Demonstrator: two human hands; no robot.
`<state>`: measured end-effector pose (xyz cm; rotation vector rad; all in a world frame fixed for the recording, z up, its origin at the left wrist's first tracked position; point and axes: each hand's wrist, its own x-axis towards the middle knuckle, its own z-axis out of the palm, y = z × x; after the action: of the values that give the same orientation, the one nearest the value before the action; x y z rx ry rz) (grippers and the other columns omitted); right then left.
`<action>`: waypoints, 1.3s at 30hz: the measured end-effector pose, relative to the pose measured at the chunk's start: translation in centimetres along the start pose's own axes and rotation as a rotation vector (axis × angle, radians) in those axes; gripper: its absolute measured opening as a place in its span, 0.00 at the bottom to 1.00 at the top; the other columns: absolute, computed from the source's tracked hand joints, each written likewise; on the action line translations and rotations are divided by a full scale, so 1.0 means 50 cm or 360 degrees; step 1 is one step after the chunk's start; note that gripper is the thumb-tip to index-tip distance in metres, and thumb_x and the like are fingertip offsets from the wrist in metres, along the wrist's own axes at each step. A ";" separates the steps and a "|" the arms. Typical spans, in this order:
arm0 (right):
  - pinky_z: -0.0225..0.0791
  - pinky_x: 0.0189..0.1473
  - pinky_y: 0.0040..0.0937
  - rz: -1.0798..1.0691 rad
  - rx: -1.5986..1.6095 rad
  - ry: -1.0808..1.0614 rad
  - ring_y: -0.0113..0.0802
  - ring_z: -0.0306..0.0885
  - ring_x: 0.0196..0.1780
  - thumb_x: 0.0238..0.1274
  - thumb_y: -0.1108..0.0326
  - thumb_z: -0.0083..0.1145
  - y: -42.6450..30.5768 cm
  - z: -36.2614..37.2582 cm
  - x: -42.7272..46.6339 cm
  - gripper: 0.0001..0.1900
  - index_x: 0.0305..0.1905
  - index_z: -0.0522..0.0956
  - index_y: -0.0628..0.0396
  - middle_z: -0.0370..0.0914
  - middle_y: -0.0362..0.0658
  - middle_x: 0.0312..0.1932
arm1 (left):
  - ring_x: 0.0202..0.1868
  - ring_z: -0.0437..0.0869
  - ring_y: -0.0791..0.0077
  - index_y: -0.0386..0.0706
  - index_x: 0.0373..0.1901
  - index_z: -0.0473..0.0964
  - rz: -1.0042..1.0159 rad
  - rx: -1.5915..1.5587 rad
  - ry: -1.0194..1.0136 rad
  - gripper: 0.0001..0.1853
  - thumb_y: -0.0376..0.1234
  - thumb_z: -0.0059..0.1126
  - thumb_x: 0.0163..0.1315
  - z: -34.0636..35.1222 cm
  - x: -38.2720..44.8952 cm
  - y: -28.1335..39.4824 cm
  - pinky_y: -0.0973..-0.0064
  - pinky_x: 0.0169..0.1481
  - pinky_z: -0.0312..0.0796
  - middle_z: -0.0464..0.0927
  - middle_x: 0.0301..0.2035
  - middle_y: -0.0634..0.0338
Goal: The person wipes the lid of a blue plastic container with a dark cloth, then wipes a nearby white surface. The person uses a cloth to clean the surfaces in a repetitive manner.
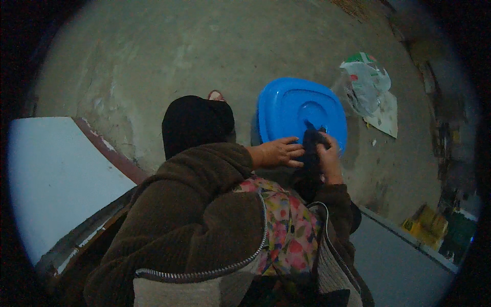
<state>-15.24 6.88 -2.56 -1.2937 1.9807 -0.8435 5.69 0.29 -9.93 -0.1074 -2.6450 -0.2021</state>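
Note:
A dark piece of cloth (311,151), possibly a sock or a glove, is between my two hands, over the near edge of a blue plastic lid (280,111). My right hand (330,155) grips the cloth from the right, its fingers curled and slightly blurred. From the left, my left hand (278,153) reaches across with its fingertips at the cloth's edge. Whether those fingers pinch the fabric is hidden. The lid has rounded corners and a round recess, and sits low in front of me. My bent knee (197,122) in black trousers is to the left.
Bare concrete floor (153,57) stretches ahead. Right of the lid lie a crumpled clear plastic bag (364,86) and a flat pale sheet (385,115). A white panel (65,176) stands at left, a grey surface (399,253) at lower right. Beyond that is a yellow box (425,226).

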 end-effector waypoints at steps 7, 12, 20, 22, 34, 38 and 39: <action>0.68 0.57 0.41 -0.0228 -0.0730 0.0184 0.51 0.76 0.54 0.55 0.65 0.59 -0.091 0.024 0.163 0.21 0.53 0.76 0.62 0.77 0.55 0.51 | 0.62 0.69 0.57 0.56 0.60 0.67 0.0004 -0.0081 -0.0230 0.25 0.34 0.50 0.58 -0.026 0.004 0.011 0.53 0.68 0.60 0.67 0.60 0.51; 0.71 0.52 0.48 -0.0253 -0.1095 -0.0045 0.55 0.76 0.52 0.53 0.65 0.61 -0.076 0.092 0.177 0.21 0.54 0.76 0.55 0.76 0.55 0.51 | 0.62 0.69 0.56 0.56 0.60 0.68 0.0088 0.0024 -0.0156 0.24 0.35 0.49 0.59 -0.004 -0.014 0.011 0.54 0.68 0.60 0.67 0.60 0.51; 0.73 0.46 0.46 -0.0407 -0.1249 -0.0453 0.52 0.78 0.47 0.47 0.70 0.63 -0.124 0.059 0.012 0.20 0.50 0.78 0.52 0.76 0.51 0.46 | 0.59 0.70 0.57 0.55 0.54 0.71 0.0148 -0.0074 -0.0096 0.20 0.36 0.48 0.57 0.025 -0.038 0.022 0.58 0.65 0.64 0.70 0.54 0.53; 0.74 0.43 0.46 -0.0334 -0.1275 -0.0375 0.52 0.78 0.46 0.47 0.69 0.64 -0.102 0.036 0.016 0.20 0.50 0.79 0.50 0.74 0.50 0.47 | 0.58 0.70 0.58 0.55 0.51 0.72 0.0228 0.0038 -0.0026 0.19 0.36 0.48 0.57 0.012 -0.022 0.025 0.59 0.64 0.64 0.70 0.52 0.54; 0.71 0.52 0.46 -0.0141 -0.1049 -0.0068 0.55 0.77 0.50 0.50 0.69 0.61 -0.034 -0.014 0.233 0.18 0.50 0.80 0.56 0.76 0.56 0.50 | 0.61 0.68 0.57 0.56 0.56 0.72 0.0115 -0.0060 -0.0202 0.26 0.39 0.56 0.50 0.001 -0.001 0.010 0.57 0.67 0.62 0.67 0.60 0.51; 0.70 0.53 0.47 0.0141 -0.0790 0.0082 0.57 0.77 0.50 0.51 0.65 0.60 0.146 -0.100 0.245 0.21 0.51 0.79 0.59 0.79 0.58 0.47 | 0.61 0.68 0.57 0.55 0.54 0.73 0.0260 -0.0034 -0.0342 0.24 0.40 0.56 0.51 0.005 -0.004 0.015 0.57 0.67 0.63 0.67 0.59 0.51; 0.70 0.52 0.46 0.0316 -0.0551 0.0161 0.57 0.78 0.50 0.51 0.64 0.60 0.115 -0.106 0.233 0.21 0.51 0.79 0.60 0.80 0.58 0.47 | 0.61 0.69 0.56 0.55 0.53 0.74 0.0241 -0.0053 -0.0428 0.23 0.40 0.55 0.52 -0.006 -0.002 0.013 0.57 0.67 0.63 0.67 0.59 0.51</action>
<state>-26.25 -1.27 -5.62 -1.2288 2.3676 -0.4931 5.97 0.87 -9.65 -0.3687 -2.8841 -0.1922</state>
